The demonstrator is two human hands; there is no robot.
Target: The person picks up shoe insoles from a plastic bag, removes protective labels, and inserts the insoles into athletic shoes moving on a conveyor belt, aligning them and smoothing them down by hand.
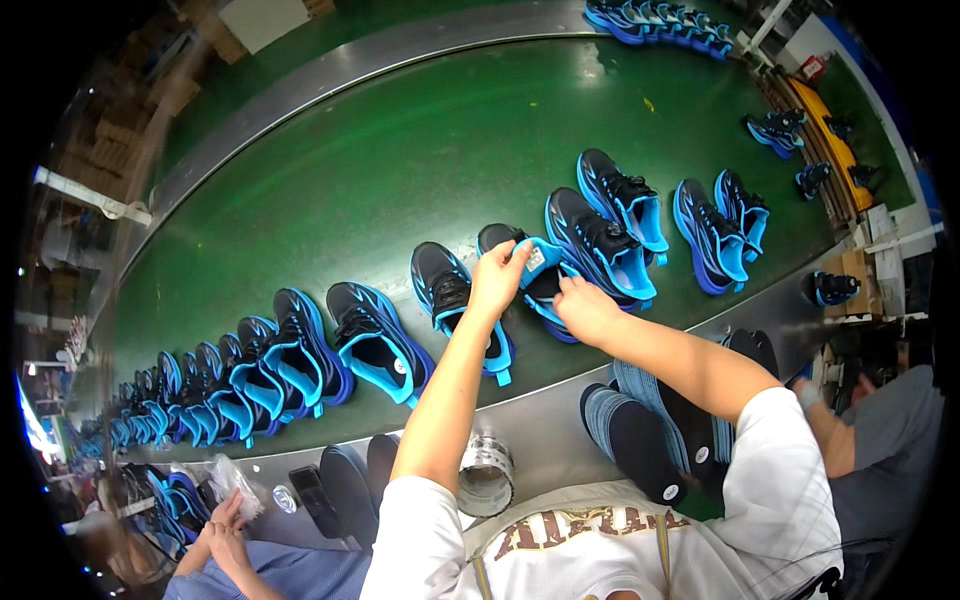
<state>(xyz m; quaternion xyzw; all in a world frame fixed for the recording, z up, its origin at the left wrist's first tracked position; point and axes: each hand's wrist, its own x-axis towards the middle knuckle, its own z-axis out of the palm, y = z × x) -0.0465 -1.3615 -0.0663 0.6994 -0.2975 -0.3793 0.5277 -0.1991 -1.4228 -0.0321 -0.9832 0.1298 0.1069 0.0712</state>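
A black sneaker (497, 236) with bright blue lining and sole lies on the green conveyor belt in front of me. My left hand (495, 280) pinches its raised blue tongue (541, 258), which bears a white label. At the shoe's opening, my right hand (588, 309) has its fingers curled on the collar, fingertips partly hidden. Just left of my left forearm stands another sneaker (440, 272), partly covered by that arm. Two more sneakers (590, 235) sit close together beyond my right hand.
Matching sneakers (375, 340) line the belt (300, 200) to the left. Stacked dark insoles (630, 440) rest on the metal ledge (545, 420) near me, beside a round container (487, 475) and a phone (313, 500). Another person's hands (226, 535) are at lower left.
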